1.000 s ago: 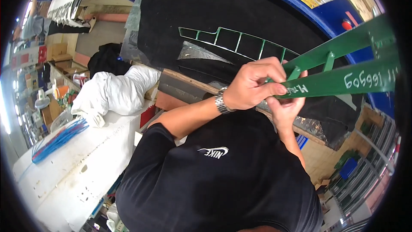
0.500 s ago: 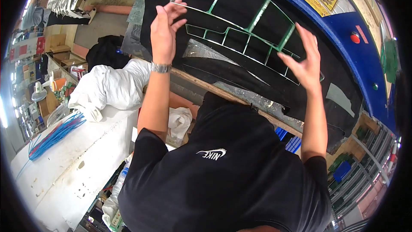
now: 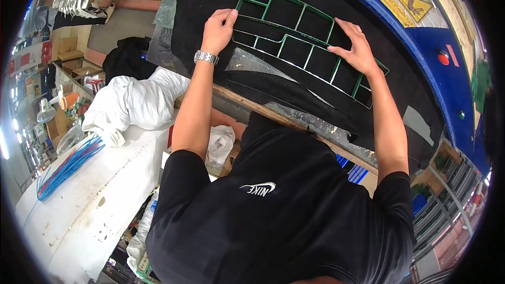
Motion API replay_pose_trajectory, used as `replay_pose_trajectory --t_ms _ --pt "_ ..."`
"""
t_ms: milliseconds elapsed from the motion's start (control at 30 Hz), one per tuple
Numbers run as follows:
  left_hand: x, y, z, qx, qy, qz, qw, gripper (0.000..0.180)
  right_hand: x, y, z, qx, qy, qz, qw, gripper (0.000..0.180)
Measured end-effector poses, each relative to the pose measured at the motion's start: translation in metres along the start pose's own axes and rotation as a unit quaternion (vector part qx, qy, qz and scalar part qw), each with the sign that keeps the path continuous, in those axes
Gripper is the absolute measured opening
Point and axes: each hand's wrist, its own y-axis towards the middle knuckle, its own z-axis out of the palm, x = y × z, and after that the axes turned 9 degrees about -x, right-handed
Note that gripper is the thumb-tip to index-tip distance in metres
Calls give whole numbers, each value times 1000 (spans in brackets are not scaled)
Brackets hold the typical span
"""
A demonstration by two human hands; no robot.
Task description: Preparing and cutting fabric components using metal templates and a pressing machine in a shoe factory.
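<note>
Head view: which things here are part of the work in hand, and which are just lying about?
In hand:
green grid frame, flat on the black sheet
left hand and right hand, both pressing on the frame

Lying about:
white cloth bundle
blue cord bundle
yellow warning sticker

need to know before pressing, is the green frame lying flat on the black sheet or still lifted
Flat: the green frame lies on the black sheet, left hand and right hand pressing it.

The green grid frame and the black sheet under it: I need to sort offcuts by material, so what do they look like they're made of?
Green grid frame: looks like thin painted metal, judging by bright bare edges along its bars. Black sheet: matte and non-reflective, seemingly rubber, foam or felt; the picture cannot settle which. Both hands, left and right, rest flat on the frame.
</note>
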Motion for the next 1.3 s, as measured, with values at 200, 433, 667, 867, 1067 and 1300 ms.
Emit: replay_pose_trajectory --t_ms 200,433,667,867,1067,1300 --pt "1 -5 -1 0 -1 18 1000 26 -2 -8 3 14 4 14 1000 78" --pt "7 -2 3 37 5 18 999 28 -16 -25 -18 -26 -63 -3 998 51" --pt "14 -1 -2 44 12 36 998 27 -68 -131 -52 -259 25 287 922 28" --pt "14 1 -4 57 2 -14 998 29 -69 -165 -33 -274 82 277 917 26" --pt "18 2 -6 67 -16 -38 997 29 -74 -168 -29 -277 153 263 911 29" --pt "12 4 -4 69 -9 -26 997 30 -83 -166 -26 -288 132 263 911 26"
